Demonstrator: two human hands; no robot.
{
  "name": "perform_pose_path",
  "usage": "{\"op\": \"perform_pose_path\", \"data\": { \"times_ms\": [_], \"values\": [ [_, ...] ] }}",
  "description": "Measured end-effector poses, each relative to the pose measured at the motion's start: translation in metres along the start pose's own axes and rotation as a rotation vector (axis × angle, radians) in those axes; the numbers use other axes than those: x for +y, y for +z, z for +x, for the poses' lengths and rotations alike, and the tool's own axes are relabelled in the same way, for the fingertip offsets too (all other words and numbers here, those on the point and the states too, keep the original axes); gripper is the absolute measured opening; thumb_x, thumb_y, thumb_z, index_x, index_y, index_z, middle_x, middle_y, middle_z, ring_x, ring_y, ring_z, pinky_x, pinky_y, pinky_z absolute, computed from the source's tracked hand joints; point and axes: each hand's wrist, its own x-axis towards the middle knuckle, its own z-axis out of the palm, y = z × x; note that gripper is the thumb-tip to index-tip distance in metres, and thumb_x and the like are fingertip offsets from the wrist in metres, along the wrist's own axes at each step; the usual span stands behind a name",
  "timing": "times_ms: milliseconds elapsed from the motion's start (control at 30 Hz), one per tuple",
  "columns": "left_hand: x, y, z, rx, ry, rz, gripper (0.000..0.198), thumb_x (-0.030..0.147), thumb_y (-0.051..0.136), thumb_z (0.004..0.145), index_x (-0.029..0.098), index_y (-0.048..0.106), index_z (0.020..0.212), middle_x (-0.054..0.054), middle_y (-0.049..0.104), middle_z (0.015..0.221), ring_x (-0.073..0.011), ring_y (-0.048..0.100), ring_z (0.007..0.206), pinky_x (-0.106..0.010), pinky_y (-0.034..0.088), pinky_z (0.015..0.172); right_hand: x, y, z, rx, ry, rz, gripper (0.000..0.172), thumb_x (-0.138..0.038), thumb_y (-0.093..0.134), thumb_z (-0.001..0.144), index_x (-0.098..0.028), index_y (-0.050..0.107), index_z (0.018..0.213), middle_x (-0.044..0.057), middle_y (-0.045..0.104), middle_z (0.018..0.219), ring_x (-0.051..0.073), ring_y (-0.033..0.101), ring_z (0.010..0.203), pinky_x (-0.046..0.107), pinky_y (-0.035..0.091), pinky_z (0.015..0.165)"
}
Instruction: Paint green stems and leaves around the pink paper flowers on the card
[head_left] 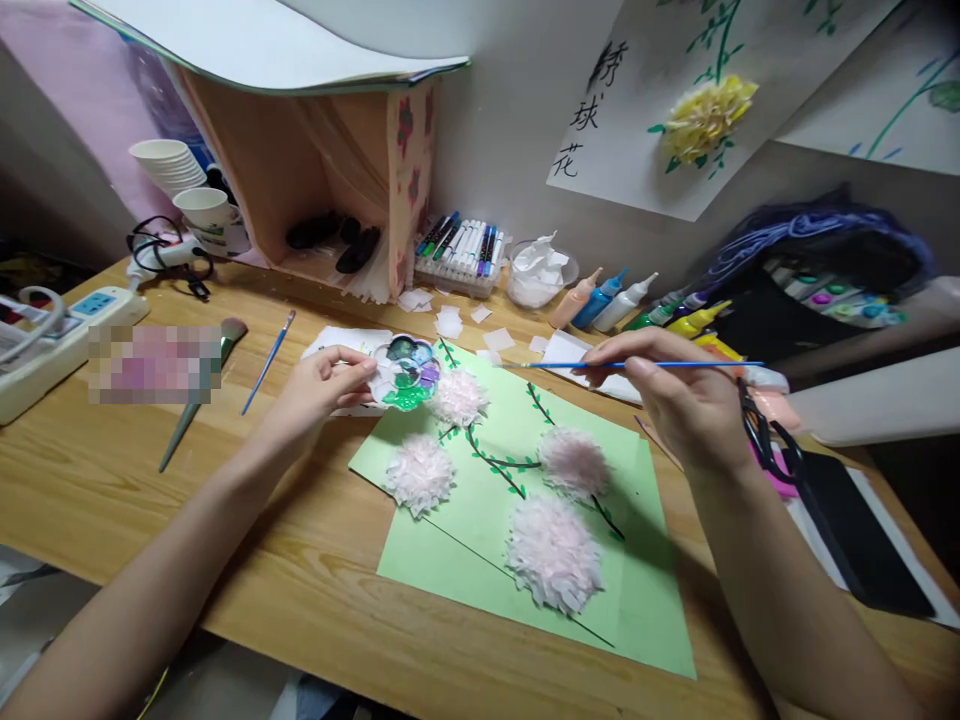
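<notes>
Between the thumb and fingers of my left hand [328, 388] is the rim of a small flower-shaped paint palette [409, 374], smeared with green, purple and dark paint. My right hand [675, 390] pinches a thin blue paintbrush [697, 364] held level, its tip pointing left above the paper. Below both hands lies light green paper [480, 545] with painted dark stems and green leaves. Several pale pink, ruffled paper flowers [555, 553] stand out from it. The palette overlaps the edge of the upper left flower [459, 397].
Left on the wooden table are a second blue brush [268, 362], a large brush [199, 400] and a power strip [82, 335]. Behind stand a marker box [461, 258], a plastic bowl of tissue [540, 272] and paint bottles [621, 302]. Scissors [772, 440] and a black phone-like slab [862, 530] lie right.
</notes>
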Motion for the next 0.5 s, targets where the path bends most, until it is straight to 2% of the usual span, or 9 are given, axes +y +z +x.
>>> {"op": "perform_pose_path", "data": {
  "times_ms": [100, 200, 333, 500],
  "values": [
    [0.001, -0.002, 0.005, 0.057, -0.009, -0.019, 0.038, 0.037, 0.085, 0.05, 0.017, 0.061, 0.071, 0.004, 0.059, 0.065, -0.0071, 0.056, 0.055, -0.02, 0.05, 0.058, 0.014, -0.015, -0.001, -0.225, 0.038, -0.188, 0.011, -0.024, 0.056, 0.087, -0.021, 0.066, 0.089, 0.004, 0.067, 0.083, 0.016, 0.063, 0.077, 0.029, 0.053, 0.07],
    [0.002, -0.003, 0.006, 0.072, -0.021, -0.031, 0.036, 0.037, 0.086, 0.051, 0.017, 0.062, 0.072, 0.004, 0.061, 0.069, -0.007, 0.056, 0.06, -0.018, 0.051, 0.061, 0.021, -0.014, -0.002, -0.352, 0.005, -0.322, 0.009, -0.018, 0.057, 0.083, -0.02, 0.065, 0.085, 0.003, 0.067, 0.08, 0.015, 0.063, 0.075, 0.028, 0.052, 0.069],
    [0.002, -0.003, 0.005, 0.065, -0.047, -0.019, 0.033, 0.036, 0.084, 0.057, 0.018, 0.063, 0.073, 0.004, 0.062, 0.071, -0.0073, 0.057, 0.066, -0.017, 0.051, 0.064, 0.02, -0.005, -0.003, -0.424, -0.065, -0.353, 0.017, -0.012, 0.054, 0.079, -0.021, 0.064, 0.089, 0.002, 0.07, 0.083, 0.015, 0.065, 0.075, 0.026, 0.053, 0.068],
    [0.001, -0.002, 0.006, 0.058, -0.043, -0.027, 0.03, 0.033, 0.082, 0.061, 0.016, 0.061, 0.074, 0.005, 0.062, 0.069, -0.0057, 0.056, 0.062, -0.017, 0.051, 0.063, 0.019, 0.001, -0.005, -0.462, -0.138, -0.424, 0.02, -0.011, 0.051, 0.08, -0.021, 0.063, 0.091, 0.002, 0.071, 0.084, 0.015, 0.066, 0.075, 0.027, 0.053, 0.068]
  ]
}}
